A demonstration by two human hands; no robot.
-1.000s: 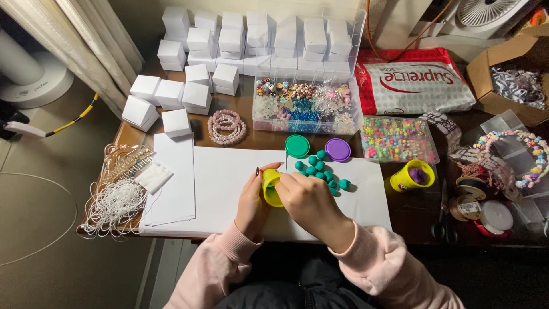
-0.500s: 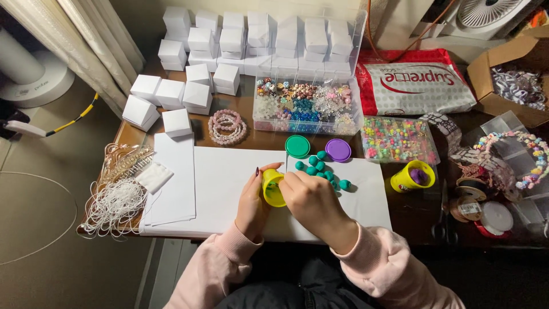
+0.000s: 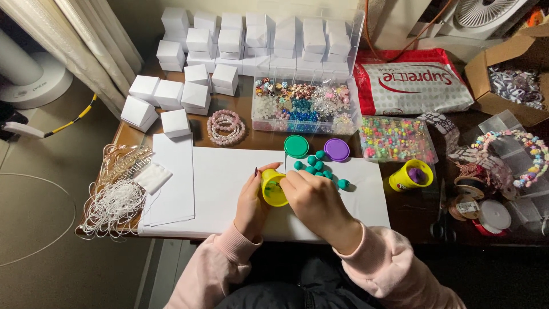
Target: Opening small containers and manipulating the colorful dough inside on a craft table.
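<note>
Nothing moved: both hands w/ 1 yellow tub (image 3: 273, 189) (2 lids beside).

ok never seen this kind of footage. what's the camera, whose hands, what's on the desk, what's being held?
There is no machine here. A person wears one camera on the head, looking down at their own two bare hands in pink sleeves. The left hand grips a small yellow tub, tipped on its side. The right hand covers the tub's mouth with its fingers; what they touch inside is hidden. Both work over a white sheet on a brown table. Beside the hands lie teal balls, a green lid and a purple lid. Further out are a second yellow tub, a clear bead organiser, white boxes, pink bracelets and white cord.
</note>
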